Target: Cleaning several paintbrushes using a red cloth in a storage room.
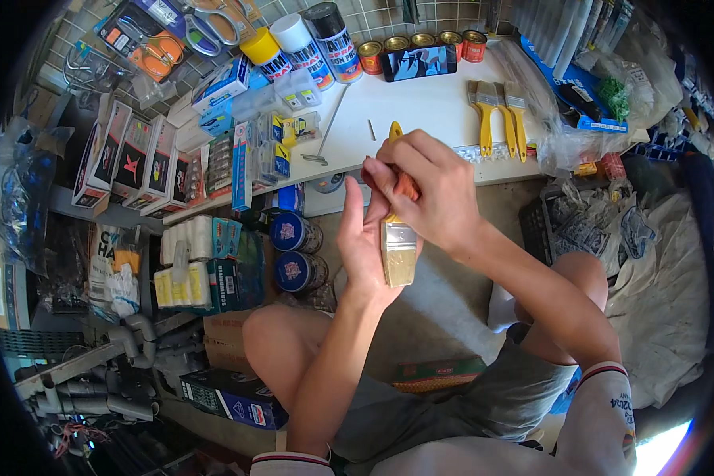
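A flat paintbrush [400, 253] with a yellow handle, metal ferrule and pale bristles points down towards me, lying along the palm of my left hand [363, 250]. The left thumb stands up, apart from the brush. My right hand [437, 184] closes over the handle from the right, its fingertips meeting those of the left hand. An orange-red piece [407, 187] shows between the hands on the handle; what it is, I cannot tell. Beyond them, a small thin metal piece [372, 130] and a long metal rod [333, 122] with a bent end lie on the white tabletop [416, 110].
Several yellow-handled paintbrushes [500, 116] lie at the right of the table. A phone [419, 62] showing a picture leans against small cans [475, 46], beside spray cans [336, 44]. Boxes [134, 152] crowd the left, with blue-lidded tubs [297, 232] below and a black crate [534, 229] at right.
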Motion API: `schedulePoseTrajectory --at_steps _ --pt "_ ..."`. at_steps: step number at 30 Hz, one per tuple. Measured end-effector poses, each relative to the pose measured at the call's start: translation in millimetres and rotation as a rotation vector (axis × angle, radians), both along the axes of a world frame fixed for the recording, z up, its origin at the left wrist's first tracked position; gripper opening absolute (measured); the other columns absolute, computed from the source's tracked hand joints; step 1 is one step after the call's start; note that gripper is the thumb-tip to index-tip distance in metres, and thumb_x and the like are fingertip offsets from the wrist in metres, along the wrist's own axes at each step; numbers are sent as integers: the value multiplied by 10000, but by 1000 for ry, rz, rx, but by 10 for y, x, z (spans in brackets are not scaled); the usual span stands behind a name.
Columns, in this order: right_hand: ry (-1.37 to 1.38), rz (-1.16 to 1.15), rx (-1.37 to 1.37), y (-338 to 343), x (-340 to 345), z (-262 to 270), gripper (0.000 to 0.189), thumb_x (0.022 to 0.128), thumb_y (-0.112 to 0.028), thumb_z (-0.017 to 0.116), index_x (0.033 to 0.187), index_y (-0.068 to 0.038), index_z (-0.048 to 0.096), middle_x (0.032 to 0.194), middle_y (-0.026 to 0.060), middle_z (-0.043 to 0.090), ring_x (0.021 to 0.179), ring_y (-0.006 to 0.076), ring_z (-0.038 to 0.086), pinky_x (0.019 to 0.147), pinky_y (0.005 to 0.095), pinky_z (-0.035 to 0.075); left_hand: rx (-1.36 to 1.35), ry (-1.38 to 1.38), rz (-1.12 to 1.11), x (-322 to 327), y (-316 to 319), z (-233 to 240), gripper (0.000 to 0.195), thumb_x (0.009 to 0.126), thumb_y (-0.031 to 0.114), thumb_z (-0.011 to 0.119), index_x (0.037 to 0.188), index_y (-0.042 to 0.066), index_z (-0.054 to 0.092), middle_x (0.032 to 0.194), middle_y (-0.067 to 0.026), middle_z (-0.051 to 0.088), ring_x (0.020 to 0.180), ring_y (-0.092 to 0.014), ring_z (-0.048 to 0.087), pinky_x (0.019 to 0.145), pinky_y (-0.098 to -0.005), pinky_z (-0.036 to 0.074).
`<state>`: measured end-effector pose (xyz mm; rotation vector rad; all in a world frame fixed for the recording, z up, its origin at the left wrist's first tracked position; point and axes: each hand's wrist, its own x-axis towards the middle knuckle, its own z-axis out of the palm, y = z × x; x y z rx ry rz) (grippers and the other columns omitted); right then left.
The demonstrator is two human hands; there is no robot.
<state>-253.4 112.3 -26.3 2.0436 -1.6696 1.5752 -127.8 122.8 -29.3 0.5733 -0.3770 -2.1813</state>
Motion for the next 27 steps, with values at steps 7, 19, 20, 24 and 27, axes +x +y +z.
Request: schedulePoseTrajectory --at_steps 7,19,20,24,27 --pt "162 240 -34 333 313 -92 164 843 -208 740 812 -95 626 758 75 557 637 278 616 574 397 527 -283 142 114 118 -212 -80 758 1038 628 257 1625 149 243 1657 -46 310 1533 -302 255 1234 -442 242" --pt "-193 10 141 35 91 -106 288 925 -265 703 806 -53 550 774 113 578 643 344 602 568 436 481 -447 -478 -275 48 -142 -118 785 987 699 426 1563 177 318 1383 -37 556 1119 -115 608 456 -243 456" --pt "-71 6 91 11 70 -114 285 924 -255 702 802 -55 539 770 111 572 645 340 603 568 438 483 -415 -494 -226 75 -120 -161 778 978 722 416 1529 176 356 1326 -28 578 1046 -113 620 455 -245 443" --pt "25 -185 15 -308 -369 -21 268 931 -246 690 793 -65 549 795 111 576 648 335 624 562 440 500 -512 -503 -285 6 13 -8 911 947 785 369 1596 163 220 1521 -73 406 1157 -265 614 420 -231 442" --pt "-120 -230 77 -301 -360 -54 255 938 -251 681 799 -71 567 817 113 584 647 342 646 575 441 527 -668 -468 -377 27 42 97 988 943 797 343 1646 168 50 1690 -100 169 1374 -404 498 389 -213 442"
